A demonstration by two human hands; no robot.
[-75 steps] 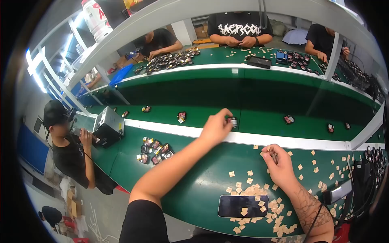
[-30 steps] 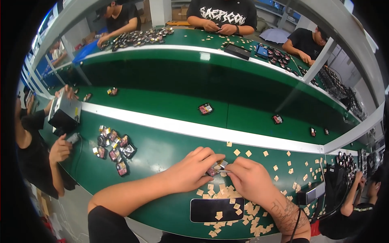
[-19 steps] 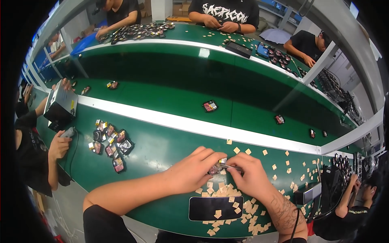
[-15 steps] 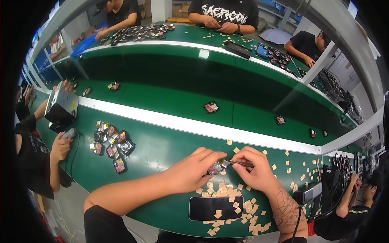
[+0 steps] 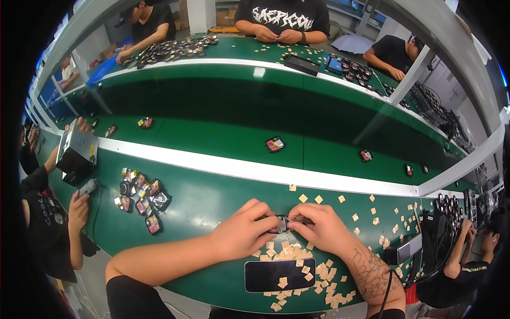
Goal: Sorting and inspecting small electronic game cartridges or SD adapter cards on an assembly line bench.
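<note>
Between the fingers of my left hand is a small electronic module with a dark casing and a silvery part, held just above the green tabletop. My right hand meets it from the right, its fingers pinched round dark, thin tweezers. My right fingertips touch the module's edge, and the tweezers' tips are hidden there. Below my hands lie many small beige square pads, scattered round and partly on a black smartphone. A cluster of similar modules lies left of my left forearm.
A white rail separates my bench from a green conveyor belt carrying spaced modules. Right of my forearm stands a dark box-shaped device with a cable. At left, a co-worker's hands hold a box and a grey handheld tool. Others work across the belt.
My right hand has moved left and closer to the module, and its fingers now cover the tweezers' tips. The view has shifted slightly. My left hand still holds the module.
</note>
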